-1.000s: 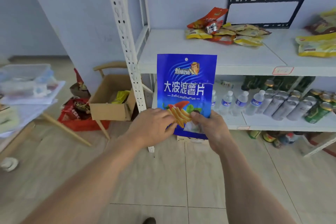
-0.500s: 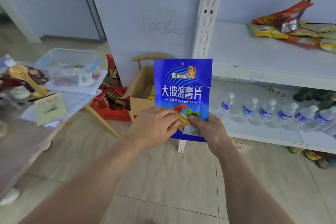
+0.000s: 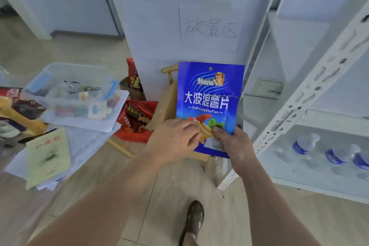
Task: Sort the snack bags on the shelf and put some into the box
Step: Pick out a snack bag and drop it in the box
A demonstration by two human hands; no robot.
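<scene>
Blue and glossy, the snack bag (image 3: 209, 104) stood upright in front of the person, held at its lower edge by both hands and hiding most of what lay behind it. The right hand (image 3: 234, 146) pinched the bag's lower right corner, thumb pressed on the printed front and the other fingers curled behind. The left hand (image 3: 173, 142) lay against the lower left part of the front, its fingers bent over the picture of the crisps; whether its thumb was tucked behind the bag could not be told. Just behind the bag's left edge showed a slanted brown flap of the cardboard box (image 3: 165, 108), which sat on a wooden chair (image 3: 169, 72) whose curved back rose beside the bag's top left corner. To the left of the box lay red snack packets (image 3: 137, 118) in a loose heap near the floor. Above, a paper sign (image 3: 209, 28) with handwritten characters was stuck to the pale wall. At the right stood the white metal shelf (image 3: 311, 96), with water bottles (image 3: 327, 150) lined along its low tier. At the far left a table carried a clear plastic tub (image 3: 67, 90) resting on sheets of paper (image 3: 85, 140). Below, one sandalled foot (image 3: 193, 221) rested on the tiled floor.
</scene>
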